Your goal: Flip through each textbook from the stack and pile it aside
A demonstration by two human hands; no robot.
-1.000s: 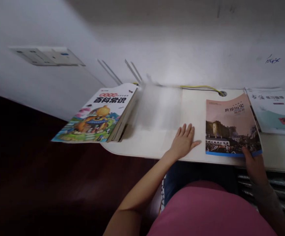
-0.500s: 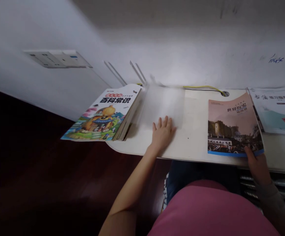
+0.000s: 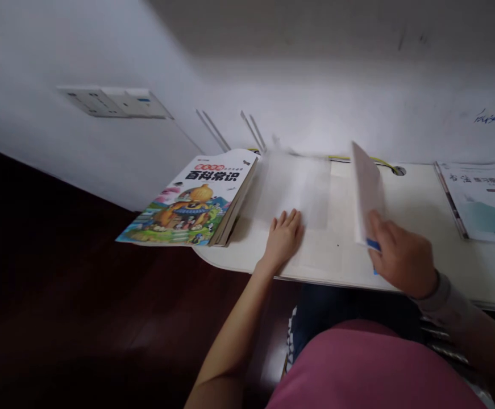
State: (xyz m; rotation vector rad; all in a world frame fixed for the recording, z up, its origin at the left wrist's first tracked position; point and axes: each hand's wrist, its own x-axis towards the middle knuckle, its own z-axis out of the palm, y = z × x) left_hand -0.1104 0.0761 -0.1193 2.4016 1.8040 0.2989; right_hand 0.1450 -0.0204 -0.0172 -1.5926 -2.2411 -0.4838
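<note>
My left hand [image 3: 285, 237] lies flat, fingers stretched out, on the white desk [image 3: 328, 255] just right of a stack of books with a colourful cartoon cover [image 3: 194, 201]. My right hand [image 3: 400, 258] grips the lower edge of the history book [image 3: 367, 196], which is lifted off the desk and tilted up on edge, its pale back facing me. The book stands between my two hands, above the desk's middle.
A pale blue and white booklet [image 3: 483, 199] lies at the desk's right end. A yellow cable [image 3: 381, 162] runs to a hole at the back edge. Wall sockets [image 3: 117, 102] sit on the white wall at left. Dark floor lies left of the desk.
My right hand has picked the history book up off the desk and swung it leftward onto its edge. My left hand slid left along the desk, then stayed flat.
</note>
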